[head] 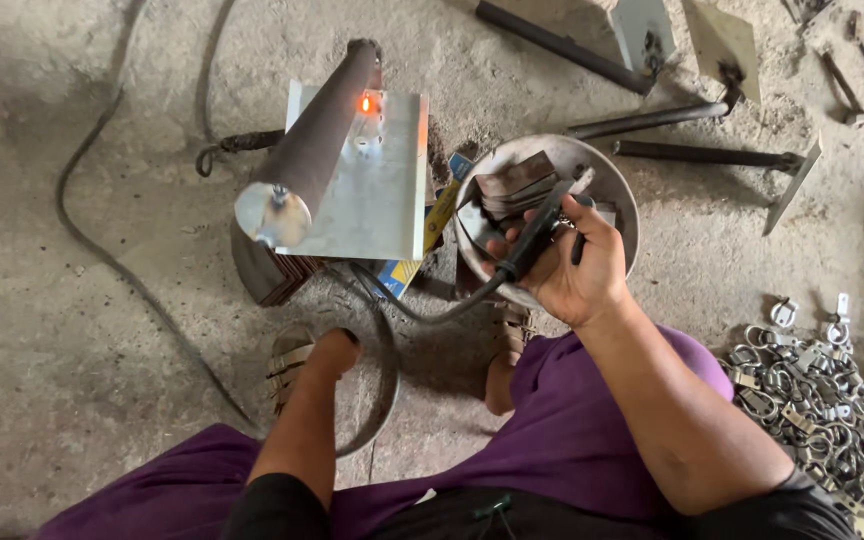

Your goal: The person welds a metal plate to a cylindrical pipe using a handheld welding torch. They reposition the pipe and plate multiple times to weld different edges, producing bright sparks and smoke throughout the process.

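One right hand (577,265) around electrode holder (537,235)

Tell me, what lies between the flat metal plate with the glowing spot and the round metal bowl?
In the head view, a yellow and blue box lies wedged between the metal plate and the bowl.

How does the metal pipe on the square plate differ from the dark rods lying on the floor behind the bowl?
The metal pipe is thick, leans up off the square plate and has a glowing orange spot at its base. The dark rods are thin, lie flat on the concrete floor and show no glow. The pipe's near end carries a round shiny cap; the rods end in flat plates. Both look like steel parts joined to plates.
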